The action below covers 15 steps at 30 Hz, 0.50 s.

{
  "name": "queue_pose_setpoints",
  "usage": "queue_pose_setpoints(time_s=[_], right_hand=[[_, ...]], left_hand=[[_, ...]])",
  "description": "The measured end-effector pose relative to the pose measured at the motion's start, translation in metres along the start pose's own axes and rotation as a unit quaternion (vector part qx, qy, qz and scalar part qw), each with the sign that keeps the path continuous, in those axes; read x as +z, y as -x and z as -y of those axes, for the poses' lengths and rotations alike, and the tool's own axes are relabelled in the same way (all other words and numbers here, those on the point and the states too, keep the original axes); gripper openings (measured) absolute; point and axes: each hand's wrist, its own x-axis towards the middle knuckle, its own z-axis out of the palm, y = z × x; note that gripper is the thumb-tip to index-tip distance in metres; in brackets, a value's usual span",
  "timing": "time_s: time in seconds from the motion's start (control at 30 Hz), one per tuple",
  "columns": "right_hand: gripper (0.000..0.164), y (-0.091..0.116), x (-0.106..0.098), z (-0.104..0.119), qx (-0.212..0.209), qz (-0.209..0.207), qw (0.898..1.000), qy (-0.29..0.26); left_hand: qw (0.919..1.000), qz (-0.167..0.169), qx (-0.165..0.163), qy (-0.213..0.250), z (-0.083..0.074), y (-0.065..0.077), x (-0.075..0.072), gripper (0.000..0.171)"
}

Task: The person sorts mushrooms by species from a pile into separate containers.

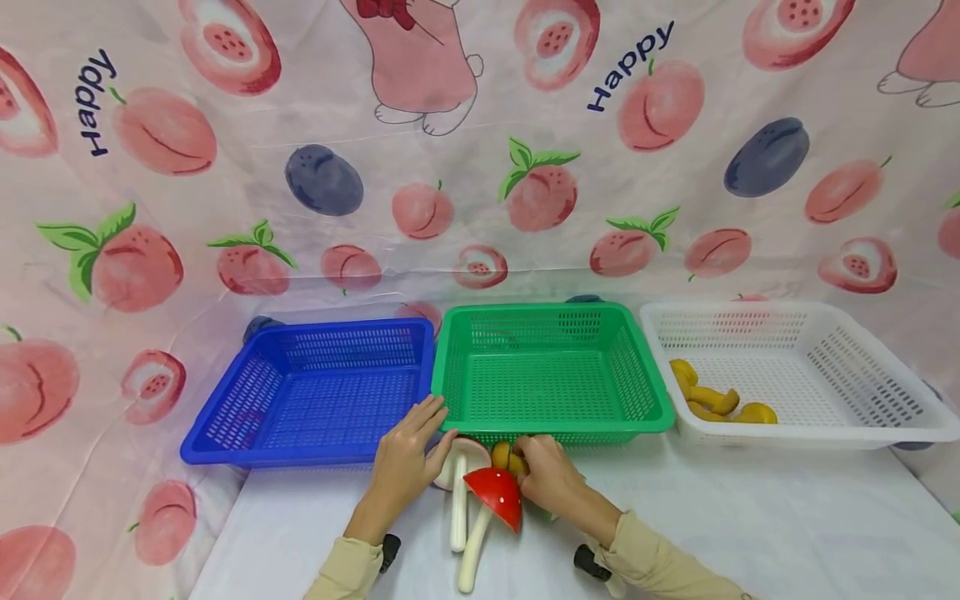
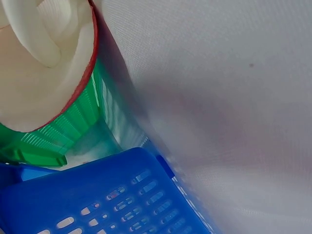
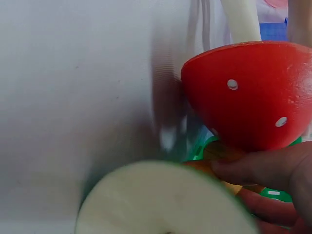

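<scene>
Pale-faced round piece (image 3: pixel 161 204) nearest right wrist camera. My right hand (image 1: pixel 551 477) pinches yellow-brown mushroom (image 1: pixel 502 455) just before green basket (image 1: pixel 555 427), behind red-capped mushroom (image 1: pixel 497 495). My left hand (image 1: pixel 407 450): fingers extended, released, by basket's near left corner.

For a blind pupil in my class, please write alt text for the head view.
A person's right hand pinches a golden-brown piece beside a red-capped mushroom on a white surface, the left hand next to a pale-capped mushroom. Behind, left to right: a blue basket, a green basket and a white basket holding similar pieces.
</scene>
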Motion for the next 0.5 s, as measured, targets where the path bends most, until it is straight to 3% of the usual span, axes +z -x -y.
queue_pose_setpoints(time_s=[0.3, 0.5], right_hand=[[0.026, 0.008, -0.011, 0.009, -0.011, -0.035, 0.999, -0.016], [0.028, 0.013, -0.027, 0.016, -0.021, -0.048, 0.996, -0.067]], left_hand=[[0.9999, -0.011, 0.005, 0.003, 0.001, 0.002, 0.002, 0.035], [1.0, -0.006, 0.001, 0.0, 0.001, 0.001, 0.002, 0.034]])
